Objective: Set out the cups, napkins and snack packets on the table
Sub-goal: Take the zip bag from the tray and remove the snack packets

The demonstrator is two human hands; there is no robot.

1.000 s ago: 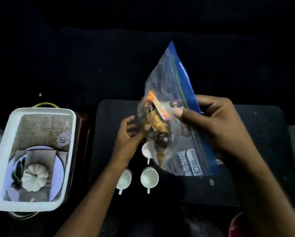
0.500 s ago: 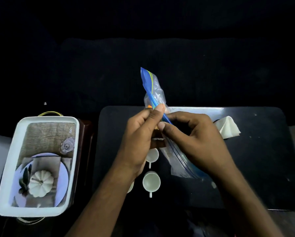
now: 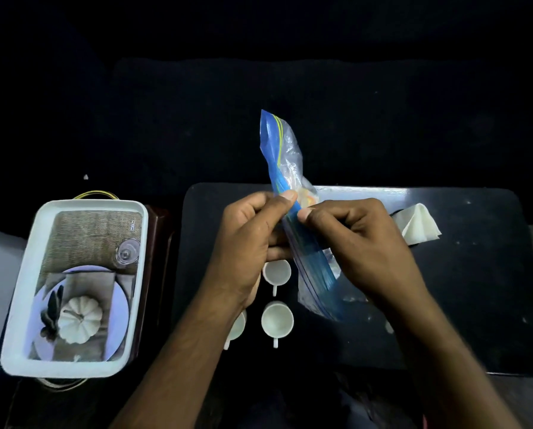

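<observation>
Plastic zip bag edge-on, long axis upper-left to lower-right.

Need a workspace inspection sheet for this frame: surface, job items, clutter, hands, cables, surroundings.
Surface: black table, with a few pale specks on it.
Job's things: three white cups on its left part, one partly hidden by the left forearm; folded napkin towards the far right; zip bag held up over the table, with an orange snack packet glimpsed inside.
Clutter: white tray left of the table, with a table-setting picture in it.
Hands: left hand and right hand both pinch the zip bag's blue edge.
Cables: yellow loop behind the white tray; kind unclear.
Surroundings: dark, nothing seen.
</observation>
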